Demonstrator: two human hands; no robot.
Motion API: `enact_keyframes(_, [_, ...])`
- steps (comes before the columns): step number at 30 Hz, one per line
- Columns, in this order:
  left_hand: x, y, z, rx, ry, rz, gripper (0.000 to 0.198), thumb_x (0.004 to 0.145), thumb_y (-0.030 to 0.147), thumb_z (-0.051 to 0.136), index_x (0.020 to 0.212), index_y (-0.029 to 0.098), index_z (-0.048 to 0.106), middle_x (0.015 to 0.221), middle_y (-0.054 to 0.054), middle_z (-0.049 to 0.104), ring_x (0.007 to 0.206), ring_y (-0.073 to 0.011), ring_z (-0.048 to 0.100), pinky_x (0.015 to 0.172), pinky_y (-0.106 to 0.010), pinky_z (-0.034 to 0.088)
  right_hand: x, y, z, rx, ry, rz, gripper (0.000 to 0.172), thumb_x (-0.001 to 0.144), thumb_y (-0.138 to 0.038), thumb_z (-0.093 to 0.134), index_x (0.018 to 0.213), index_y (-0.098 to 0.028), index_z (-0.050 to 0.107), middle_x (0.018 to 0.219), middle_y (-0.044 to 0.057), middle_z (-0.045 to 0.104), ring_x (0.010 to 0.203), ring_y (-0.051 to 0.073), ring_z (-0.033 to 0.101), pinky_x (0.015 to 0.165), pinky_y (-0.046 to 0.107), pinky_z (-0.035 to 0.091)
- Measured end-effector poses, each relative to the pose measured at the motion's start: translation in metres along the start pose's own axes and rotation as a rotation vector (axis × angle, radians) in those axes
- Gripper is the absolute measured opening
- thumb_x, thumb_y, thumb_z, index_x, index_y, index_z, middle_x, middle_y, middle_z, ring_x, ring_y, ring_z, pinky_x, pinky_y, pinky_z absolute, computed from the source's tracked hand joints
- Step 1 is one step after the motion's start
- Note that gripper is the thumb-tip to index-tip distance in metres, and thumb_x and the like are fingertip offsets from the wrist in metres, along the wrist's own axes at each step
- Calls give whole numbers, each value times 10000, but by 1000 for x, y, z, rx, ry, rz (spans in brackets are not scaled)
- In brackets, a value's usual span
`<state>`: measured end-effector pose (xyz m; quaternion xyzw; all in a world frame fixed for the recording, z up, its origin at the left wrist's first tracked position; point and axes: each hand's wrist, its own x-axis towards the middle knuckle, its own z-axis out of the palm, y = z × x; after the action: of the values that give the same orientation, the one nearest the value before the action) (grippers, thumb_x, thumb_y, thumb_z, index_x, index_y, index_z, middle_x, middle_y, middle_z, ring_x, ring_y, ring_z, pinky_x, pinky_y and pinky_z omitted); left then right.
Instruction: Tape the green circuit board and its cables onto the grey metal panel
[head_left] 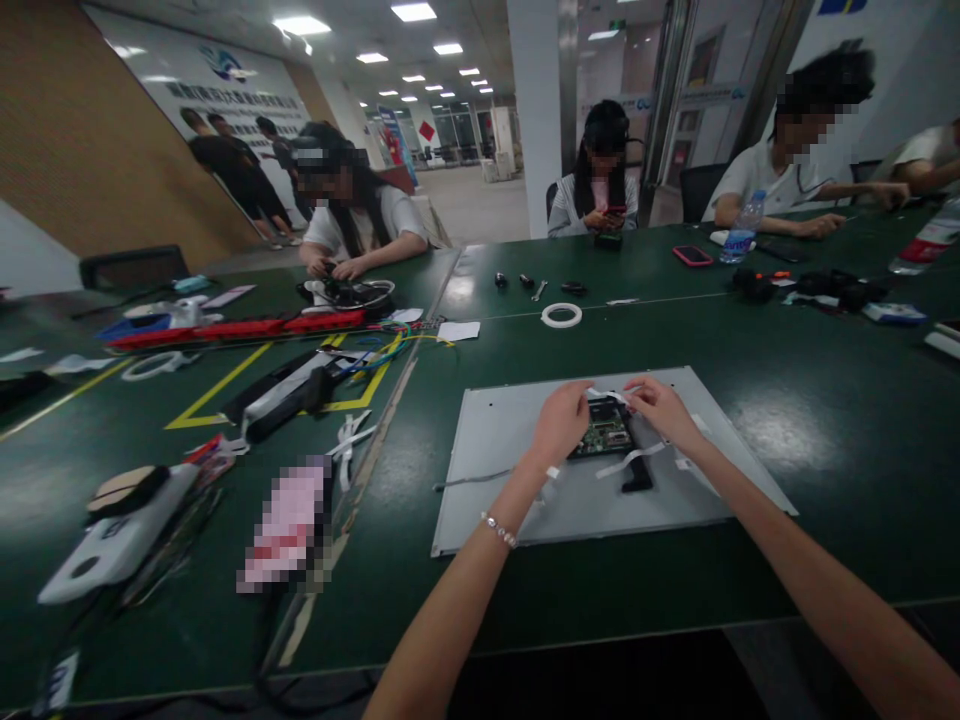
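Note:
A flat grey panel point(491, 430) lies on the green table in front of me, with a green circuit board point(606, 435) in a dark frame on it. At the board's far edge, my left hand point(562, 418) pinches one end of a white strip point(611, 395), perhaps a flat cable or tape. My right hand point(661, 408) pinches the strip's other end, fingers closed. Below my right hand, a loose white band point(630, 461) crosses a black L-shaped piece point(637, 474). A grey cable point(476, 480) runs off to the panel's left. The fingertips partly hide the strip's ends.
Beyond the panel lie a white tape roll point(561, 316) and a small wrench point(539, 290). Left are a black-and-white device point(289, 395), a white case point(124, 535) and cables. Several people sit across the table; a bottle point(742, 230) stands far right.

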<state>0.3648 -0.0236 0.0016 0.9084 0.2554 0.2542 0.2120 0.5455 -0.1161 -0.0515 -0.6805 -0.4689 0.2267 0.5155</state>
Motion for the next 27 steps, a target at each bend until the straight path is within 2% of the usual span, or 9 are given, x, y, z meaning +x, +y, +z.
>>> enact_keyframes(5, [12,-6,17,64,-13,25,382,886,93,369,1190,149,594,1198,-85,646,1094,-190,600,996,-327,443,0,7,6,-101,35,3,254,783,-380,525,950,-193,566,704,6,657,687,167,618,677,278,425])
enact_keyframes(11, [11,-19,28,111,-156,92,393,881,89,365,1188,156,600,1168,-81,663,1056,-195,613,1004,-349,412,-4,3,8,-235,34,-8,186,785,-309,512,916,-195,579,704,0,655,672,163,606,668,267,397])
enact_keyframes(15, [12,-22,29,127,-199,118,402,870,79,370,1170,174,619,1140,-87,679,1028,-215,631,1026,-402,369,-10,-2,10,-313,34,-10,174,801,-262,483,928,-193,581,679,1,633,647,163,585,647,260,377])
enact_keyframes(22, [13,-21,31,172,-196,103,377,872,107,390,1147,176,639,1091,-96,698,956,-213,650,969,-363,412,-22,-16,14,-775,22,49,227,898,-244,421,1091,-176,519,775,63,646,708,186,611,605,251,348])
enact_keyframes(27, [13,-21,32,166,-199,102,382,861,100,396,1149,177,635,1121,-91,687,1004,-208,636,979,-359,407,-27,-20,13,-932,-44,22,232,925,-224,393,1126,-177,500,835,86,649,757,211,622,592,266,344])
